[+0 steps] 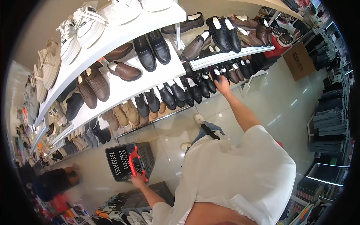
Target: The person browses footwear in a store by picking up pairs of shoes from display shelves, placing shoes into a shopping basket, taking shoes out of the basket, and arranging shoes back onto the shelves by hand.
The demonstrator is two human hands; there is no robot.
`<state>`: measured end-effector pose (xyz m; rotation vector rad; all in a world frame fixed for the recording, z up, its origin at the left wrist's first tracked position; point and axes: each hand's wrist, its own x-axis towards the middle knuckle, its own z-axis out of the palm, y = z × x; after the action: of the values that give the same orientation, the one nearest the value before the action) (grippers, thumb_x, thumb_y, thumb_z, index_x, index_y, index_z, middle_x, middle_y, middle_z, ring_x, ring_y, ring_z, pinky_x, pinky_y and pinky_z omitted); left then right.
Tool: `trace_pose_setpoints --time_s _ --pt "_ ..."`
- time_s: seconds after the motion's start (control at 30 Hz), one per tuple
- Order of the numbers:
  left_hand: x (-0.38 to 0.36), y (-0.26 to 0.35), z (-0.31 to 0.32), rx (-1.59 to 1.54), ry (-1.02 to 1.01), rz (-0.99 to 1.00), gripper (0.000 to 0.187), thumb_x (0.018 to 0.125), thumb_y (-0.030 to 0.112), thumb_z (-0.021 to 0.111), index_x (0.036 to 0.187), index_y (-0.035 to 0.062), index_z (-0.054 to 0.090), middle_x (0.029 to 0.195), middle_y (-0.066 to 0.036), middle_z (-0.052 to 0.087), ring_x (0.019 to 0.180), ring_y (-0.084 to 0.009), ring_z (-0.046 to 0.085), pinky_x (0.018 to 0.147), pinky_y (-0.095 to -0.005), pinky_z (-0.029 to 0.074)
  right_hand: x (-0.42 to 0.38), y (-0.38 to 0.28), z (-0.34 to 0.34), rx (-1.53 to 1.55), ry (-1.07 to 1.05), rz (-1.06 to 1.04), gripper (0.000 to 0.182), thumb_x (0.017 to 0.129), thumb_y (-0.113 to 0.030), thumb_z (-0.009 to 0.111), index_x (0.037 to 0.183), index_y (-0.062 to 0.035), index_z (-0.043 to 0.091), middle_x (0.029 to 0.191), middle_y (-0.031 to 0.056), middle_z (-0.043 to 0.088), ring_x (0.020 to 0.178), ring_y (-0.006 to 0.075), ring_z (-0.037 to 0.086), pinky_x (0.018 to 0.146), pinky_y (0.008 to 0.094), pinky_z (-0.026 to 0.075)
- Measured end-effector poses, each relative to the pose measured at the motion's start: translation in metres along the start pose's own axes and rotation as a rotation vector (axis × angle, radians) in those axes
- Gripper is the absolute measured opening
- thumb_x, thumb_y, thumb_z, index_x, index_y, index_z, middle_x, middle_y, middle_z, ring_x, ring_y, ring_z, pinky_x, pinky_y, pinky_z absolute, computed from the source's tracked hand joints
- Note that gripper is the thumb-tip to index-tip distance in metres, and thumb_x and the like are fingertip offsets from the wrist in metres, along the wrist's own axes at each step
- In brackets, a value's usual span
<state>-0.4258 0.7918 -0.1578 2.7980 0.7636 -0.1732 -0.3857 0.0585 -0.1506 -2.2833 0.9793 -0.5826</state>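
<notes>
My left hand is wrapped round the red handle of a dark grey shopping basket with a perforated side. The basket is low over the glossy floor, left of my legs. Stretched forward, my right hand is at the lower shelf row, its thumb apart from its fingers. Its fingertips overlap a black dress shoe in this view. Black slip-on shoes stand in a row just left of that hand, and brown shoes are to its right.
White shelves curve across the front, bearing white sneakers, brown lace-ups and black loafers. A cardboard box stands at the right. Folded jeans line the right side. Another person is at the far left.
</notes>
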Motion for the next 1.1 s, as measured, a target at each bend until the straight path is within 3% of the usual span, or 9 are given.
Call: trace_pose_setpoints --time_s 0.17,0.23,0.27,0.33,0.4,0.73,0.87,1.0,1.1 --pt "-0.013 0.016 0.01 0.358 0.159 -0.015 0.039 0.075 0.032 0.068 0.103 0.0052 0.069 0.096 -0.019 0.067 0.092 -0.0423 0.063 0.083 -0.051 0.051 0.121 -0.111 0.001 0.143 0.081 -0.044 0.084 0.08 -0.047 0.074 0.139 0.0038 0.041 0.132 0.0303 0.048 0.12 0.0443 0.05 0.104 0.0448 0.042" --pt "-0.038 0.049 0.013 0.409 0.703 -0.087 0.051 0.072 0.028 0.072 0.115 0.0032 0.06 0.111 -0.019 0.06 0.102 -0.0427 0.057 0.09 -0.0521 0.048 0.16 -0.129 0.015 0.176 0.036 0.05 0.097 0.073 -0.057 0.076 0.141 0.0018 0.04 0.134 0.0346 0.042 0.119 0.0471 0.051 0.101 0.045 0.044" --pt "-0.043 0.069 0.018 0.407 0.713 -0.097 0.051 0.072 0.028 0.072 0.115 0.0032 0.06 0.111 -0.019 0.06 0.102 -0.0427 0.057 0.09 -0.0521 0.048 0.177 -0.143 0.02 0.193 -0.006 0.116 0.101 0.07 -0.06 0.077 0.141 0.0011 0.04 0.134 0.0361 0.04 0.118 0.048 0.052 0.1 0.0453 0.046" --pt "-0.058 0.113 0.025 0.146 0.64 -0.092 0.057 0.07 0.021 0.074 0.117 -0.003 0.051 0.119 -0.024 0.053 0.109 -0.0441 0.054 0.093 -0.0523 0.046 0.199 -0.156 0.037 0.155 -0.105 0.222 0.11 0.066 -0.064 0.078 0.145 -0.0006 0.034 0.135 0.037 0.036 0.117 0.0492 0.053 0.098 0.0455 0.047" --pt "-0.078 0.184 0.041 -0.005 0.586 0.006 0.052 0.073 0.013 0.073 0.116 -0.0068 0.05 0.121 -0.028 0.049 0.114 -0.0457 0.049 0.095 -0.0531 0.043 0.205 -0.169 0.053 0.195 -0.115 0.388 0.113 0.069 -0.049 0.083 0.148 -0.0063 0.015 0.139 0.0357 0.029 0.114 0.0514 0.054 0.095 0.0502 0.049" --pt "-0.139 0.483 0.063 -0.521 0.093 0.631 0.051 0.081 0.008 0.068 0.125 -0.01 0.047 0.136 -0.031 0.033 0.126 -0.048 0.04 0.103 -0.0495 0.039 0.205 -0.163 0.049 0.054 -0.068 0.476 0.1 0.07 -0.029 0.084 0.144 -0.0143 0.018 0.133 0.0262 0.032 0.116 0.0503 0.048 0.093 0.0555 0.047" --pt "-0.146 0.535 0.052 -0.545 -0.002 0.83 0.052 0.082 0.009 0.068 0.126 -0.0087 0.046 0.138 -0.031 0.032 0.127 -0.0481 0.039 0.104 -0.0498 0.038 0.189 -0.133 0.003 0.301 -0.179 0.366 0.103 0.065 -0.021 0.084 0.144 -0.011 0.019 0.133 0.0256 0.035 0.118 0.0499 0.046 0.101 0.0536 0.043" --pt "-0.146 0.564 0.055 -0.626 -0.124 0.94 0.058 0.081 0.012 0.07 0.129 -0.0069 0.044 0.137 -0.029 0.033 0.126 -0.0476 0.039 0.104 -0.0513 0.038 0.178 -0.1 -0.038 0.513 -0.434 0.177 0.094 0.061 -0.012 0.083 0.14 -0.0051 0.033 0.126 0.0248 0.044 0.121 0.0398 0.047 0.105 0.0406 0.04" --pt "-0.151 0.59 0.056 -0.613 -0.111 0.962 0.061 0.08 0.01 0.072 0.131 -0.0067 0.042 0.136 -0.029 0.034 0.127 -0.047 0.039 0.106 -0.0515 0.036 0.197 -0.081 -0.053 0.416 -0.765 -0.301 0.09 0.059 -0.006 0.081 0.138 -0.0064 0.039 0.134 0.0177 0.046 0.127 0.0351 0.047 0.106 0.0398 0.039"
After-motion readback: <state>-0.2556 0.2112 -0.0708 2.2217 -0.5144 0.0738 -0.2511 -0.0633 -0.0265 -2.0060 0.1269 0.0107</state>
